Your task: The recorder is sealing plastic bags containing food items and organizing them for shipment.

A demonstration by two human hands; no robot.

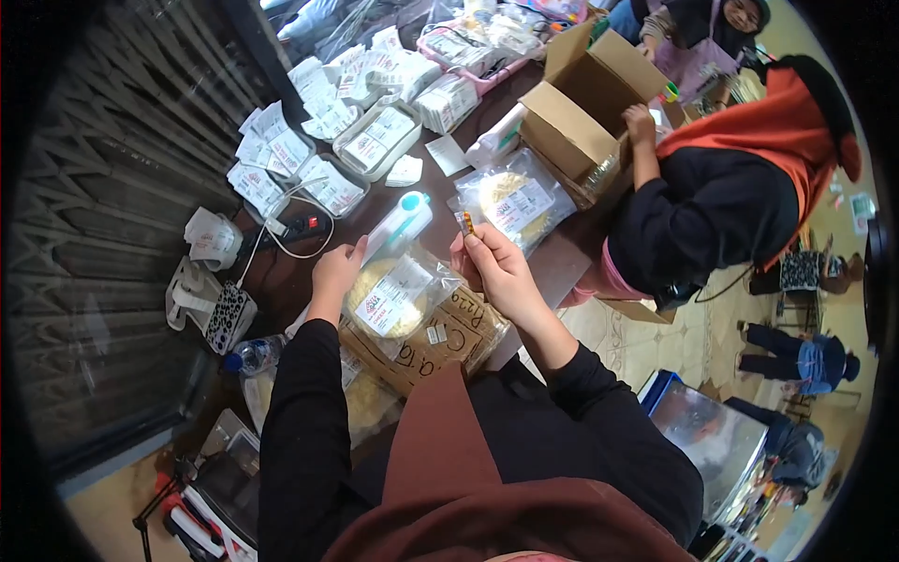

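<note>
My right hand (pixel 499 265) pinches a small yellow-brown sachet (pixel 466 221) between thumb and fingertips, above a clear plastic bag. This bag (pixel 390 298) holds a round pale food product and bears a printed label. It lies on a plastic-wrapped cardboard parcel (pixel 467 327) with handwriting on it. At the bag's left edge is my left hand (pixel 337 274), its thumb against a long white-and-teal plastic object (pixel 399 221). Whether it grips that object or the bag's edge is hidden. A similar labelled bag (pixel 513 200) lies just beyond my right hand.
Plastic tubs of printed labels (pixel 378 139) stand at the back of the brown table. A cardboard box (pixel 593 98) stands open at the back right, with a co-worker's hand (pixel 639 125) on it. Left are a power strip (pixel 302 226), a cable and a water bottle (pixel 254 355).
</note>
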